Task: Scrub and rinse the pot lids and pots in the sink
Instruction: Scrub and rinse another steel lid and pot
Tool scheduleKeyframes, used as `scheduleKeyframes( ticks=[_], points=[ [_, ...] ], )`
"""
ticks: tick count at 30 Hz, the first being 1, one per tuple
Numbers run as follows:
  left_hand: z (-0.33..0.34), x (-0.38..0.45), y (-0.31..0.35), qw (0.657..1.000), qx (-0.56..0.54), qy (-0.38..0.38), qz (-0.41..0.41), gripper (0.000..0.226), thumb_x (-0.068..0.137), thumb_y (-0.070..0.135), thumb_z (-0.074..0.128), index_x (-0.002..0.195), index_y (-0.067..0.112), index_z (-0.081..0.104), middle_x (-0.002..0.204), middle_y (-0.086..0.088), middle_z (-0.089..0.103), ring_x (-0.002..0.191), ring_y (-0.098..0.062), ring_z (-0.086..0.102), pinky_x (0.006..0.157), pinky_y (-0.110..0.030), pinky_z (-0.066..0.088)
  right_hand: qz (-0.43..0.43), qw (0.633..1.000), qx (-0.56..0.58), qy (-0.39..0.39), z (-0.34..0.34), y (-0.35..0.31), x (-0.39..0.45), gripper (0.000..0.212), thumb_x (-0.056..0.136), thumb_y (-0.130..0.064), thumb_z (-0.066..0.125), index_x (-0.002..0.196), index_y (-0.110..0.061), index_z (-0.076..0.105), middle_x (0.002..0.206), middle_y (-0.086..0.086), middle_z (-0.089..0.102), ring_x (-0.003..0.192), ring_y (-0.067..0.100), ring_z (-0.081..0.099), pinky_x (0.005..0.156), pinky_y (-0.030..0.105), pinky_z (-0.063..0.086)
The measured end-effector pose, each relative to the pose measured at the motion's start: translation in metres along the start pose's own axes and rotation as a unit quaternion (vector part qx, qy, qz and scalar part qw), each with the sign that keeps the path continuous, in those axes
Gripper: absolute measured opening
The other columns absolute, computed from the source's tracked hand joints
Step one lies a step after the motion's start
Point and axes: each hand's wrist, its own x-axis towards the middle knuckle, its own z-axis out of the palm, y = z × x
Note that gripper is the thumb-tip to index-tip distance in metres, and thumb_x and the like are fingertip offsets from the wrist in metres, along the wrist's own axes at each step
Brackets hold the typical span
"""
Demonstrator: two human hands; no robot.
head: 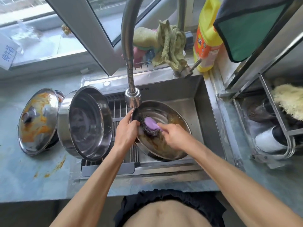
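Two hands work over the sink (199, 89). A pot (85, 123) leans on its left rim beside a stained lid (38, 122) on the bench (24, 177). Left hand (126, 130) grips a tilted lid (164, 130); right hand (176, 135) holds a purple scrubber (151, 123) against it.

Bright daylight pours in through the window (41, 40) above the sink (208, 102), washing the glass out to white. The steel shows soft glare. Edges bend with wide-angle distortion, and the whole picture is slightly soft.
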Motion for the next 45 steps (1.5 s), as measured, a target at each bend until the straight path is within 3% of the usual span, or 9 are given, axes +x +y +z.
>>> scheduleKeyframes(
  ticks=[4,8,11,22,29,33,38,42,45],
  points=[
    [0.000,0.003,-0.005,1.000,0.013,0.017,0.004,0.057,0.084,0.008,0.049,0.131,0.036,0.066,0.104,0.010,0.076,0.098,-0.012,0.070,0.091,-0.038,0.057,-0.036,0.999,0.005,-0.040,0.013,-0.008,-0.013,0.045,0.102,-0.027,0.043,0.144,-0.040,0.044,0.125,0.007,0.064,0.093,0.025,0.066,0.082,0.040,0.055],
    [-0.004,0.002,-0.002,0.999,0.021,0.021,0.013,0.050,0.085,0.006,0.051,0.122,0.034,0.069,0.097,0.013,0.076,0.090,-0.005,0.067,0.077,-0.027,0.049,0.003,1.000,-0.018,-0.009,0.006,0.006,0.008,0.042,0.101,-0.025,0.043,0.141,-0.038,0.050,0.117,0.009,0.066,0.078,0.024,0.063,0.063,0.035,0.053],
    [-0.006,0.007,-0.004,0.999,0.024,0.036,0.012,0.049,0.084,0.008,0.049,0.119,0.035,0.069,0.086,0.013,0.073,0.080,-0.008,0.065,0.068,-0.027,0.045,-0.033,0.998,-0.021,-0.041,0.013,-0.009,0.002,0.040,0.101,-0.026,0.042,0.139,-0.036,0.049,0.116,0.010,0.065,0.087,0.029,0.066,0.077,0.045,0.056],
    [-0.005,0.009,-0.004,1.000,0.019,0.005,-0.008,0.047,0.086,0.006,0.050,0.108,0.041,0.071,0.079,0.014,0.074,0.079,-0.016,0.068,0.066,-0.033,0.051,-0.009,1.000,-0.022,-0.015,0.010,0.007,0.011,0.044,0.100,-0.025,0.043,0.141,-0.042,0.047,0.115,0.008,0.065,0.083,0.028,0.063,0.072,0.035,0.048],
    [0.011,0.001,-0.007,1.000,0.005,0.009,-0.016,0.058,0.082,0.007,0.051,0.121,0.045,0.069,0.086,0.009,0.076,0.085,-0.019,0.072,0.068,-0.041,0.059,0.026,0.998,-0.052,-0.031,0.015,0.028,-0.009,0.046,0.097,-0.014,0.041,0.136,-0.036,0.049,0.099,0.008,0.064,0.075,0.027,0.060,0.067,0.036,0.051],
    [0.009,-0.003,-0.006,1.000,0.011,0.010,0.007,0.061,0.087,0.005,0.051,0.136,0.040,0.063,0.085,0.004,0.075,0.071,-0.014,0.068,0.059,-0.035,0.057,0.073,0.994,-0.083,0.004,-0.003,0.051,0.001,0.052,0.098,-0.017,0.040,0.146,-0.039,0.041,0.126,0.012,0.062,0.105,0.034,0.062,0.087,0.040,0.052],
    [0.016,0.000,-0.007,0.999,0.013,0.035,0.009,0.062,0.085,0.005,0.052,0.136,0.038,0.063,0.082,0.003,0.076,0.071,-0.018,0.070,0.061,-0.024,0.054,0.000,1.000,-0.009,-0.028,0.021,0.026,-0.015,0.050,0.102,-0.018,0.041,0.147,-0.040,0.041,0.100,0.003,0.064,0.066,0.021,0.060,0.060,0.039,0.050],
    [0.015,-0.002,-0.008,0.999,0.008,0.037,0.024,0.063,0.085,0.004,0.052,0.139,0.037,0.061,0.090,0.005,0.077,0.070,-0.003,0.068,0.065,-0.016,0.053,0.018,1.000,0.019,-0.002,0.016,0.039,-0.005,0.047,0.101,-0.025,0.043,0.146,-0.039,0.042,0.125,0.009,0.063,0.086,0.025,0.066,0.080,0.038,0.055],
    [0.019,-0.001,-0.007,0.998,0.012,0.057,0.016,0.062,0.087,0.005,0.051,0.139,0.036,0.061,0.090,0.001,0.075,0.060,0.004,0.061,0.055,-0.009,0.045,-0.023,0.999,0.031,-0.024,0.021,0.024,-0.017,0.047,0.103,-0.022,0.043,0.146,-0.039,0.042,0.111,0.004,0.067,0.072,0.018,0.060,0.064,0.036,0.052]
  ],
)
